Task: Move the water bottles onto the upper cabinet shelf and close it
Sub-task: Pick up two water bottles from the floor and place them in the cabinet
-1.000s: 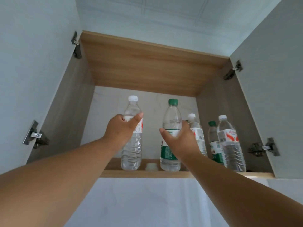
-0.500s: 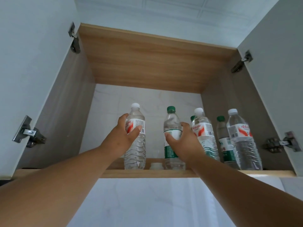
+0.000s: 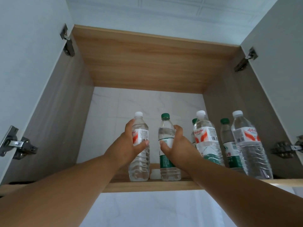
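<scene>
My left hand point(image 3: 129, 145) grips a white-capped bottle point(image 3: 139, 153), my right hand point(image 3: 176, 145) a green-capped bottle point(image 3: 167, 154), both standing upright on the shelf point(image 3: 147, 185).

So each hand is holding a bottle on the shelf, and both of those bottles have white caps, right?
Not quite. In the head view the left hand holds a white-capped bottle, but the right hand holds a green-capped bottle. Both stand on the shelf.

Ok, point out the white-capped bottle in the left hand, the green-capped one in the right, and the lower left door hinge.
white-capped bottle point(image 3: 141, 135): head view, label.
green-capped bottle point(image 3: 165, 128): head view, clear shoulder.
lower left door hinge point(image 3: 17, 143): head view, metal arm.
</scene>
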